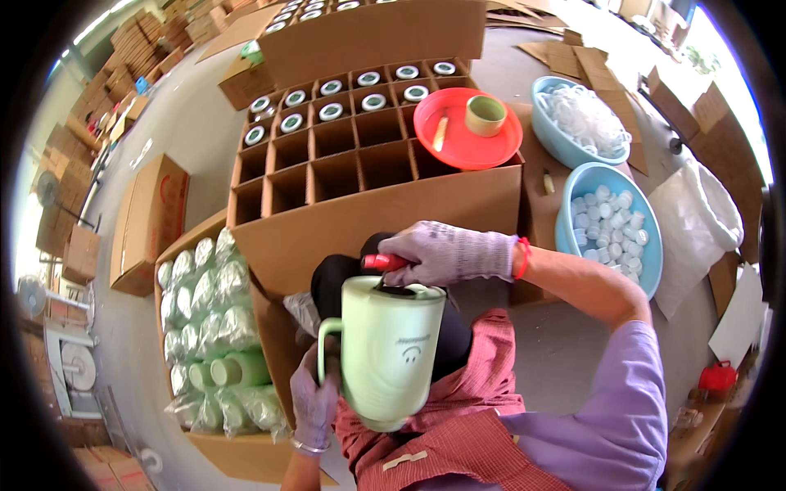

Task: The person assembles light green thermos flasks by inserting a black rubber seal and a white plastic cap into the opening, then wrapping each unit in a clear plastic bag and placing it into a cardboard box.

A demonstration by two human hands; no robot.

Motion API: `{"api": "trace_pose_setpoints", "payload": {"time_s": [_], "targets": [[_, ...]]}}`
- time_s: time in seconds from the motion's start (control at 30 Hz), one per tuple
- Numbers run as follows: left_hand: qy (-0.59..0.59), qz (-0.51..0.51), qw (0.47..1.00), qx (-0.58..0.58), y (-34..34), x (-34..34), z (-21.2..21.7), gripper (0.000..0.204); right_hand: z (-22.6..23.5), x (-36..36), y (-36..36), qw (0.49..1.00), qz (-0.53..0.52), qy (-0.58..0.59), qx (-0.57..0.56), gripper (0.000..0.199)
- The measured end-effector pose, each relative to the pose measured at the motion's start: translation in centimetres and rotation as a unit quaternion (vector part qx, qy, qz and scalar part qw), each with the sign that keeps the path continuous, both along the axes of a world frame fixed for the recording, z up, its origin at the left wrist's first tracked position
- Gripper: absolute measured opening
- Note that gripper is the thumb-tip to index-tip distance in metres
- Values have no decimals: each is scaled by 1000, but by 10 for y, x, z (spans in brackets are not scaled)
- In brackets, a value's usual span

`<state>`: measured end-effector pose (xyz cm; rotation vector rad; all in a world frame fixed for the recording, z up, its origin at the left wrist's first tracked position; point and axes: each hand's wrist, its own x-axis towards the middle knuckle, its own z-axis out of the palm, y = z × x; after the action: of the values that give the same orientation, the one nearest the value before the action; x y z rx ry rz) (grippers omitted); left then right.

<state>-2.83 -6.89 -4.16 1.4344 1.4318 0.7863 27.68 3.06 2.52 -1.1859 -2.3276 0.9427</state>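
Observation:
A large pale-green mug point(391, 352) with a side handle and a printed smiling face is held upright above my lap. My gloved left hand point(315, 401) grips it by the handle side, with some fingers hidden behind. At the mug's rim my gloved right hand point(438, 254) is closed around a red-handled tool point(385, 262). A dark part shows at the rim under that hand; the tool's working end cannot be made out. Left of my legs, an open carton point(262, 319) holds several green mugs point(225, 370), many in clear plastic wrap.
Ahead stands a divided carton point(377, 213) with several white-lidded containers point(331, 112) in its far cells. On its right corner sits a red tray point(446, 155) holding a tape roll point(485, 115). Blue basins of white caps point(610, 229) and clear rings point(581, 119) stand right, beside a white sack point(696, 221).

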Motion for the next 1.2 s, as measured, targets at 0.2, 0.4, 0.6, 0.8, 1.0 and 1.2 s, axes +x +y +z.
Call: {"api": "trace_pose_setpoints", "payload": {"time_s": [0.2, 0.4, 0.6, 0.8, 1.0, 1.2], "targets": [[149, -204, 964, -84, 12, -9, 31, 49, -36, 87, 76, 897, -269, -185, 298, 29], [-43, -210, 955, -207, 41, -12, 5, 48, -72, 162, 111, 855, -338, -361, 157, 23], [-278, 0, 930, -239, 24, -50, -17, 47, -35, 232, 7, 857, -480, -105, 156, 25], [-549, 56, 823, -139, 36, -97, -96, 44, -160, 350, -134, 796, -490, -346, -81, 44], [-518, 193, 810, -196, 36, -49, -71, 30, -210, 345, -148, 766, -593, -233, -87, 24], [-620, 141, 756, -159, 28, -22, -38, 34, -83, 229, -101, 800, -596, -16, 76, 20]]}}
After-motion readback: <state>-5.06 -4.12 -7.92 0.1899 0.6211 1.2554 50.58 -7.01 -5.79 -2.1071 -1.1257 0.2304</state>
